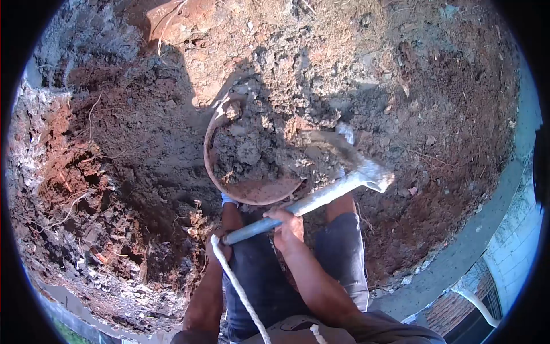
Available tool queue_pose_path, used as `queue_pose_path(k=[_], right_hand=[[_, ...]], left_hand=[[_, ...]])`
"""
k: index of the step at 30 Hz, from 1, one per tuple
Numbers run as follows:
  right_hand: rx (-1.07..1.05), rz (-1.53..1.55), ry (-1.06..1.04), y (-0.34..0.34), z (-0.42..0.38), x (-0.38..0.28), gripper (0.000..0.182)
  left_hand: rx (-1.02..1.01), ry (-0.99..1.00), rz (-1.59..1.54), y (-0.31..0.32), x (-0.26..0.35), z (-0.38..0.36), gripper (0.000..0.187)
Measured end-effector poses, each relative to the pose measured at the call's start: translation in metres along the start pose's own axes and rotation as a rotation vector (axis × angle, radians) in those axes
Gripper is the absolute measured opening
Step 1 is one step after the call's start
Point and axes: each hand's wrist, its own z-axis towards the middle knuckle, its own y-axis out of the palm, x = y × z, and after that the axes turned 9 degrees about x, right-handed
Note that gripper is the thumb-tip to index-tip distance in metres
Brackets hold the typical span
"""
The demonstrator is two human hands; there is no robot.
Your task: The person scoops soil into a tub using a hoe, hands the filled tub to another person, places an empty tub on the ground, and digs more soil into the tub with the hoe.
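A hoe with a pale, dirt-smeared handle (321, 198) lies slantwise across the front of my legs. Near its lower left end my left hand (220, 246) is wrapped round the handle. Farther up the handle, my right hand (286, 226) grips it with closed fingers. The hoe's head (369, 172) is at the upper right end, its blade blurred over the soil. Just beyond my hands sits a round, rusty pan (258, 192), its rim showing at the left and bottom, with clods of earth in it.
Loose brown soil (424, 114) surrounds the pan. A reddish, root-strewn bank (74, 183) rises at the left. A grey concrete edge (458, 252) curves along the right, beside a pale block wall (515, 235). A white cord (243, 292) hangs in front of my legs.
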Motion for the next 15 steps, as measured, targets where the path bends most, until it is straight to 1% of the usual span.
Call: queue_pose_path(k=[1,2,3,4,5,6,7,8,9,10,12,14,15], right_hand=[[-0.042,0.046,-0.056,-0.002,-0.017,-0.019,0.023],[-0.101,0.048,-0.117,0.014,-0.018,-0.081,0.029],[-0.182,0.011,-0.256,0.022,-0.016,-0.123,0.028],[-0.147,-0.009,-0.350,0.037,-0.030,-0.208,0.028],[-0.219,0.032,-0.419,0.034,-0.040,-0.245,0.025],[-0.218,0.007,-0.552,0.035,-0.055,-0.279,0.026],[-0.253,0.044,-0.578,0.025,-0.067,-0.307,0.025],[-0.285,0.092,-0.613,0.016,-0.077,-0.332,0.025],[-0.285,0.092,-0.694,0.008,-0.088,-0.353,0.023],[-0.273,0.079,-0.764,-0.001,-0.098,-0.371,0.022],[-0.303,0.053,-0.895,-0.022,-0.106,-0.408,0.019],[-0.206,0.103,-0.991,-0.023,-0.107,-0.438,0.015],[-0.173,0.136,-1.031,-0.027,-0.093,-0.456,0.013]], left_hand=[[0.048,0.115,0.033,-0.020,0.014,-0.030,0.015],[-0.165,0.011,-0.114,-0.030,0.076,0.014,0.013],[-0.157,0.070,-0.209,-0.031,0.125,0.049,0.013],[-0.220,0.335,-0.240,-0.041,0.192,0.085,0.013],[-0.325,0.279,-0.284,-0.070,0.244,0.093,0.015],[-0.341,0.411,-0.364,-0.083,0.268,0.093,0.019],[-0.393,0.508,-0.364,-0.095,0.293,0.090,0.022],[-0.302,0.571,-0.490,-0.095,0.315,0.082,0.027],[-0.343,0.603,-0.479,-0.105,0.341,0.082,0.031],[-0.454,0.561,-0.493,-0.103,0.364,0.081,0.030],[-0.500,0.606,-0.549,-0.077,0.404,0.090,0.032],[-0.448,0.729,-0.529,-0.048,0.446,0.119,0.033],[-0.485,0.769,-0.465,-0.036,0.467,0.144,0.034]])
